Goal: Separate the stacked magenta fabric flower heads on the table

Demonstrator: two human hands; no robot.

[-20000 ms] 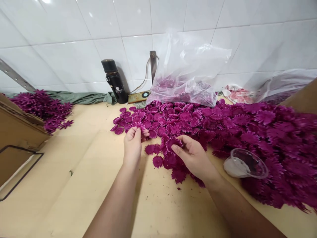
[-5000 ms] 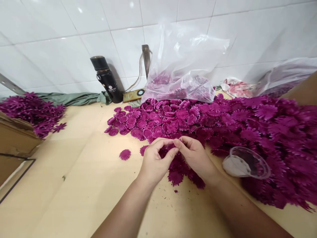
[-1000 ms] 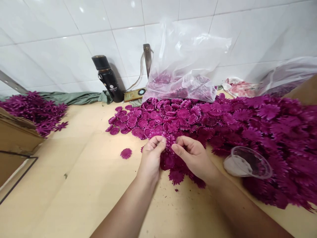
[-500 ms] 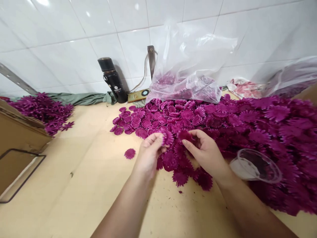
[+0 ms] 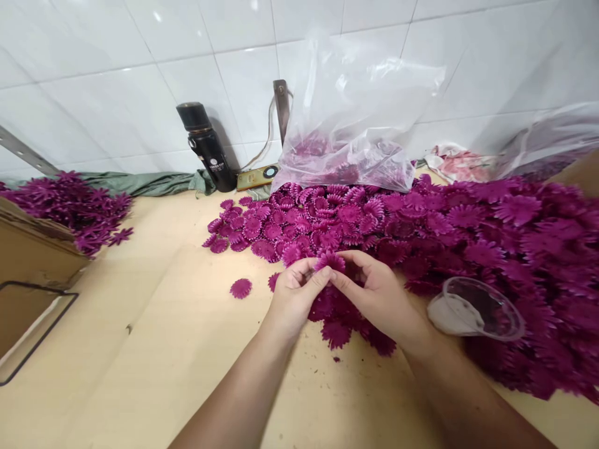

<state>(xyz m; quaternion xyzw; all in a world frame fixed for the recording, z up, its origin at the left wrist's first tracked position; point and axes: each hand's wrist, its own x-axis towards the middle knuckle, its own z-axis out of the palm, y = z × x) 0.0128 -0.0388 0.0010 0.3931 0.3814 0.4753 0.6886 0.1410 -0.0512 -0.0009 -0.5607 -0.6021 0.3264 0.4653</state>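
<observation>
My left hand [image 5: 294, 298] and my right hand [image 5: 377, 295] meet over the near edge of a big heap of purple fabric flowers [image 5: 449, 237]. Both hands pinch one purple flower [image 5: 330, 260] between their fingertips, the fingers curled round it. More loose flowers lie under my palms [image 5: 337, 330]. A single flower [image 5: 240, 287] lies alone on the tan table [image 5: 154, 337] to the left of my left hand.
A clear plastic cup [image 5: 475, 308] lies on its side right of my right wrist. A clear bag of flowers [image 5: 355, 143], a black flask [image 5: 206, 147] and a phone [image 5: 256, 177] stand at the tiled wall. A second flower pile [image 5: 75, 206] and a cardboard box [image 5: 32, 249] are at left.
Half a second ago my hands were apart, each with a flower. Now they have come together on one flower, a little nearer to me.
</observation>
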